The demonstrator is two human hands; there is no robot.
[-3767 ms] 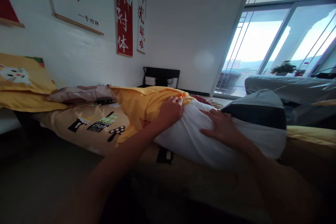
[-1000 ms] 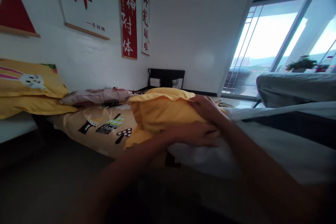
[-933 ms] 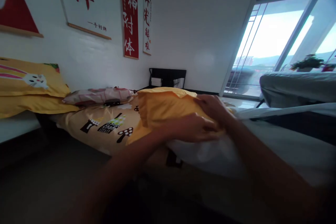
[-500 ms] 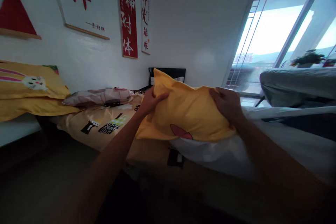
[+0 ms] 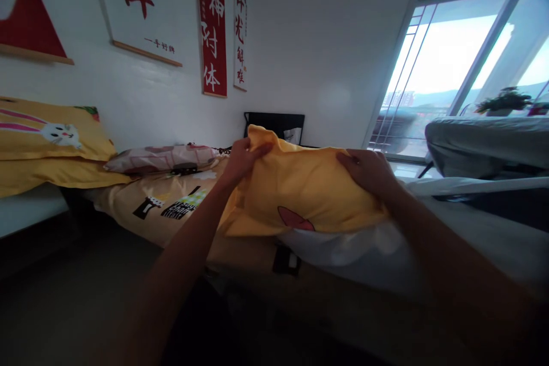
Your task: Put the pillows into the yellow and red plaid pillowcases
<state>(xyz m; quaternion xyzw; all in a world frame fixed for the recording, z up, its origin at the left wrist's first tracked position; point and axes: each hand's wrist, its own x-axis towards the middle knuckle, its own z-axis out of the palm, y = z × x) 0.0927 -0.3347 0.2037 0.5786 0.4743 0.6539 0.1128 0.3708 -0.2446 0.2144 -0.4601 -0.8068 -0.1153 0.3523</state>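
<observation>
- Gripping the yellow pillowcase (image 5: 300,189) with both hands: my left hand (image 5: 242,157) has its grip pinched shut on the far upper corner, and my right hand (image 5: 369,168) closes its grip over the top edge on the other side.
- Between the two grips the pillowcase stands raised on its edge on the bed (image 5: 171,206), its lower end merging into the white pillow (image 5: 355,246) that sticks out just below my right grip.
- I judge the step in hand to be working the case over the pillow. The next move calls for an even pull from both corners, so the white end slides inside without bunching.
- Both forearms reach forward and slightly inward, wrists a little raised, the left arm coming up from low on that side, the right arm lying over the pillow.
- Beyond my left grip lies a pinkish patterned pillow (image 5: 163,157), and further out a stack of yellow cushions (image 5: 47,148).
- Behind, scrolls with red lettering (image 5: 212,23) hang on the wall; past my right grip a big window (image 5: 450,63) lets in daylight.
</observation>
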